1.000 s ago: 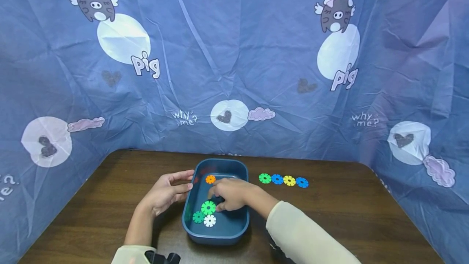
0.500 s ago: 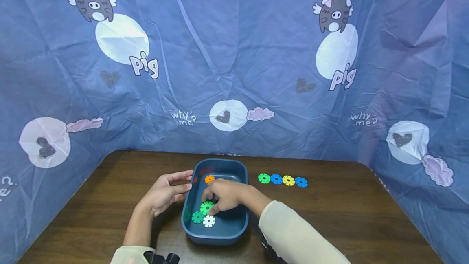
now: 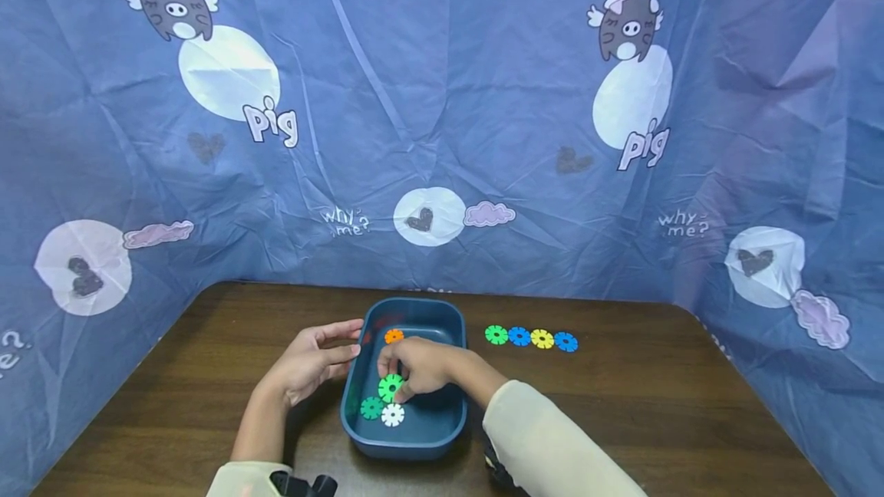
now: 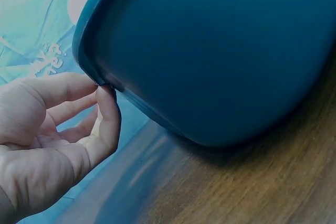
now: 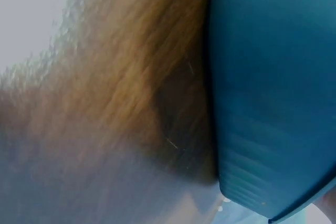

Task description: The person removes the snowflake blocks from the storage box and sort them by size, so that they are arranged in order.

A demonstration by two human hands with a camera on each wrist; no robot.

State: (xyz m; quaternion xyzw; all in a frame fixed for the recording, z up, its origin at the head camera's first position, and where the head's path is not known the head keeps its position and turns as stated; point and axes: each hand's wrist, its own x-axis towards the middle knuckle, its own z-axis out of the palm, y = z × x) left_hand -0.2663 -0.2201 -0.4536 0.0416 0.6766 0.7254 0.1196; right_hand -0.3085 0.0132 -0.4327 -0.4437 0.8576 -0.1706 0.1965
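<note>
A dark blue rectangular tub [image 3: 404, 447] stands on the table. My left hand [image 3: 311, 363] pinches its left rim between thumb and fingers, as the left wrist view shows on the tub wall [image 4: 210, 66]. Inside the tub, my right hand [image 3: 424, 366] pinches a bright green notched plastic disc [image 3: 390, 387] between thumb and fingers. Close by on the tub floor lie a dark green disc [image 3: 371, 408] and a white disc [image 3: 393, 415]. An orange disc [image 3: 394, 336] lies nearer the far end. The right wrist view shows only the tub's outer side [image 5: 273, 87], with the fingers hidden.
Right of the tub, a row on the wooden table [image 3: 621, 405] holds a green disc [image 3: 496, 334], a blue disc [image 3: 519, 337], a yellow disc [image 3: 542, 339] and another blue disc [image 3: 566, 341]. A blue printed cloth [image 3: 442, 129] hangs behind.
My right hand has shifted slightly left, and its thumb and fingers have closed on the bright green disc. The left hand keeps its hold on the rim.
</note>
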